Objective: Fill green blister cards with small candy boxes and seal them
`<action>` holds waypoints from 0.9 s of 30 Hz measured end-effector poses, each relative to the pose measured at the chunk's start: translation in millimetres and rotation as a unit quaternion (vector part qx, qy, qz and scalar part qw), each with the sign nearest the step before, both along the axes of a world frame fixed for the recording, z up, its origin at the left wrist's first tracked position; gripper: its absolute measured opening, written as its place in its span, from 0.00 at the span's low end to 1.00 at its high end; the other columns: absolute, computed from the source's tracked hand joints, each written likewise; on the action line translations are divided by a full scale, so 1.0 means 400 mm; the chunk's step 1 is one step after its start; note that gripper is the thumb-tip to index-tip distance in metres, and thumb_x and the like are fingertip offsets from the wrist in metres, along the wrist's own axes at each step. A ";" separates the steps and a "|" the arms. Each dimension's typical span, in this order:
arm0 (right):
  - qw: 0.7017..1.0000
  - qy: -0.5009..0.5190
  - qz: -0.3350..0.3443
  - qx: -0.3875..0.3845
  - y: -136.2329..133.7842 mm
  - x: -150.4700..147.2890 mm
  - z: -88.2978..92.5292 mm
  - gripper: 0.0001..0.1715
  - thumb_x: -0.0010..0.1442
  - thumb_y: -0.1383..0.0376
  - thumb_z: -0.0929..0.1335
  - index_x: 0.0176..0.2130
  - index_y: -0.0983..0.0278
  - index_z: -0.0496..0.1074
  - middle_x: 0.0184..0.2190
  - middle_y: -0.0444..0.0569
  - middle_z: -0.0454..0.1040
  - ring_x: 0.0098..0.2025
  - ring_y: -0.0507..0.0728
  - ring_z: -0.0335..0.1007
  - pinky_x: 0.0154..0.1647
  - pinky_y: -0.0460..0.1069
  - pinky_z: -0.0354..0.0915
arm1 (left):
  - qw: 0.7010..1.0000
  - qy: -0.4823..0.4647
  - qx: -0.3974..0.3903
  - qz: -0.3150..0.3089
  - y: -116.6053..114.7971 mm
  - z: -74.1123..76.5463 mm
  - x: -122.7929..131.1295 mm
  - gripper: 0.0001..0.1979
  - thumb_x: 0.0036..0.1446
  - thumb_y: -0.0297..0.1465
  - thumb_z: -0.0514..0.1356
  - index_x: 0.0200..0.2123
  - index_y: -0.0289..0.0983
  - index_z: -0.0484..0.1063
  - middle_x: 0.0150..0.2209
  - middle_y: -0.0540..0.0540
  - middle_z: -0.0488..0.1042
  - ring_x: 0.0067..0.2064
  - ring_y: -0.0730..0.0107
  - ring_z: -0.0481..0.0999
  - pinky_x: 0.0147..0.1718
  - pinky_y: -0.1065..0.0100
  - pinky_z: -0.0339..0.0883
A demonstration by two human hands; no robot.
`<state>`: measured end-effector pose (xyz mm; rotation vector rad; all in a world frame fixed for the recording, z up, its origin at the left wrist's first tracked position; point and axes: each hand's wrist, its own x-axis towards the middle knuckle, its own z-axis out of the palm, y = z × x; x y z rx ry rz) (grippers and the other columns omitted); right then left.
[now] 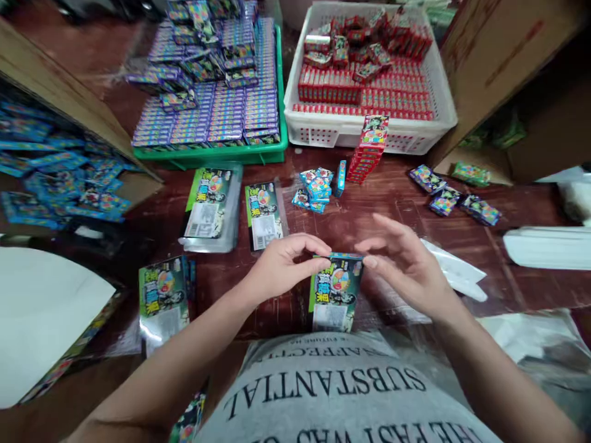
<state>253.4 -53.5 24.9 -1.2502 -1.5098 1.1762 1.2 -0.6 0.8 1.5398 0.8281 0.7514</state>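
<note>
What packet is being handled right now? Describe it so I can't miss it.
On the dark red table, look just ahead of the grey shirt. The packet sits between the left hand and right hand. Unlike the similar green packets lying flat to its left, it alone has fingers on it.

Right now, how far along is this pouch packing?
Done, it seems: three printed pouches lie flat on the table. In hand: the left hand grips one pouch by its top, the right hand touching its corner with spread fingers. Left: the green tray and white tray are heaped with boxes, and loose blue boxes and a red stack wait mid-table, so likely plenty remains.
</note>
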 end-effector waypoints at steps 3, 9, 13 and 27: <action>0.993 -0.093 0.034 0.057 0.030 0.022 0.044 0.14 0.65 0.62 0.72 0.51 0.55 0.73 0.52 0.48 0.73 0.55 0.57 0.70 0.58 0.54 0.65 | 1.000 0.011 0.024 -0.001 -0.002 0.005 0.008 0.03 0.61 0.29 0.66 0.38 0.37 0.79 0.43 0.45 0.80 0.45 0.68 0.80 0.48 0.64 0.73; 0.959 -0.200 0.196 0.041 0.073 -0.003 0.099 0.05 0.65 0.61 0.70 0.41 0.59 0.72 0.46 0.48 0.74 0.48 0.56 0.72 0.50 0.54 0.67 | 0.993 0.056 0.098 -0.032 0.004 0.019 0.018 0.06 0.64 0.27 0.62 0.43 0.38 0.78 0.44 0.45 0.79 0.47 0.68 0.78 0.49 0.62 0.71; 0.954 -0.244 0.172 0.018 0.082 -0.017 0.072 0.05 0.63 0.63 0.71 0.41 0.60 0.71 0.44 0.47 0.75 0.41 0.55 0.73 0.43 0.52 0.67 | 0.991 0.047 0.121 -0.037 0.001 0.028 0.026 0.06 0.65 0.26 0.61 0.42 0.38 0.78 0.43 0.45 0.78 0.46 0.68 0.77 0.48 0.63 0.71; 0.883 -0.385 0.189 0.192 0.088 -0.016 -0.023 0.19 0.70 0.50 0.62 0.52 0.53 0.74 0.52 0.51 0.74 0.51 0.66 0.73 0.53 0.65 0.68 | 0.996 0.027 0.054 0.062 -0.086 0.003 0.000 0.12 0.63 0.28 0.62 0.50 0.38 0.74 0.52 0.42 0.79 0.53 0.63 0.78 0.55 0.60 0.71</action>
